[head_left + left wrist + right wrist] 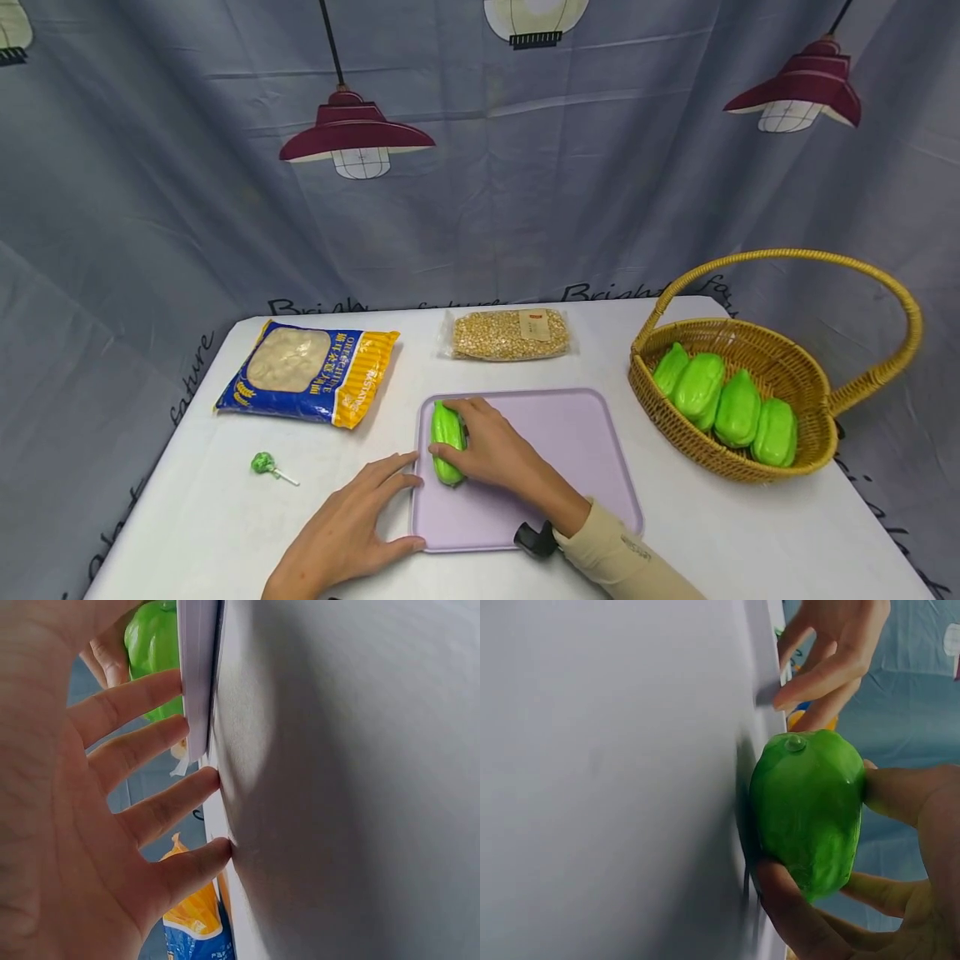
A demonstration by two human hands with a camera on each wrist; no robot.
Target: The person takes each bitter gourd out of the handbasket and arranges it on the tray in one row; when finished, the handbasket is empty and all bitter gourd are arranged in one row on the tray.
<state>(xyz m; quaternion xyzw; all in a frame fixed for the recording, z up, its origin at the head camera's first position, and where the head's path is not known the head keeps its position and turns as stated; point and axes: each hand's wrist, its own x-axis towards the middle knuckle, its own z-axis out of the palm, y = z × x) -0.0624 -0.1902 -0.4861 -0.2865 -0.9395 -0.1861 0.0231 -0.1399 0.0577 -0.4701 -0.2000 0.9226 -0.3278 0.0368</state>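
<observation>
On the left part of a lilac tray (555, 467) lies a glossy green papaya-like fruit (447, 442), pointed at its far end. My right hand (495, 446) grips it, thumb on the near left side and fingers over the far end; the right wrist view shows the fruit (806, 810) between thumb and fingers, low against the tray surface. Spread fingers of my left hand (352, 521) touch the tray's left edge, as the left wrist view also shows at the tray rim (196, 682). Nothing is held in that hand.
A wicker basket (810, 367) with a tall handle stands at the right, holding several similar green fruits (699, 387). Behind the tray lies a bag of yellow grains (495, 336). A blue and yellow pasta bag (307, 371) and a green lollipop (264, 462) lie at the left.
</observation>
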